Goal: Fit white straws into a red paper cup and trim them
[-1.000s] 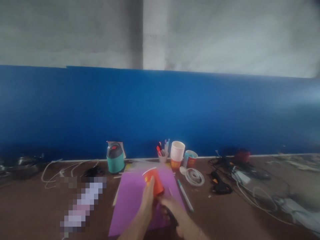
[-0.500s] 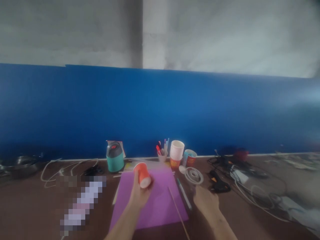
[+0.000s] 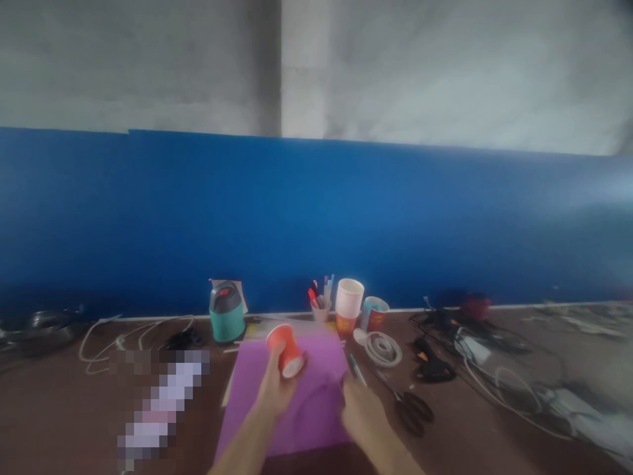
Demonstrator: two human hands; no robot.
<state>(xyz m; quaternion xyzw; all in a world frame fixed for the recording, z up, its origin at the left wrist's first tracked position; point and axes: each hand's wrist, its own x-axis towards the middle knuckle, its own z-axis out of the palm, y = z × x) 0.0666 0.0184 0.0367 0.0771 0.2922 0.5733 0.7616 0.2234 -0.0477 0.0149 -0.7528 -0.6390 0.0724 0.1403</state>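
My left hand (image 3: pixel 277 389) is wrapped round an orange-red paper cup (image 3: pixel 288 353), held tilted above a purple sheet (image 3: pixel 242 409). One pale end of the cup points down and to the right. My right hand (image 3: pixel 360 404) is over the right edge of the sheet with its fingers curled in. Whatever is between those fingers is hidden and slightly blurred. A pen (image 3: pixel 357 369) lies just beyond it, partly covered. Scissors with dark handles (image 3: pixel 413 410) lie on the table to the right of that hand.
Behind the sheet stand a teal bottle (image 3: pixel 227 324), a pen cup (image 3: pixel 320 313), stacked paper cups (image 3: pixel 349 303) and another cup (image 3: pixel 378 315). To the right are a tape roll (image 3: pixel 383 349), a black glue gun (image 3: pixel 433 364) and tangled cables (image 3: pixel 499 386). A blue panel (image 3: pixel 316 218) rises behind.
My right hand has moved left onto the sheet's edge, uncovering the scissors. The thin stick on the sheet no longer shows. My left hand has lowered the cup slightly.
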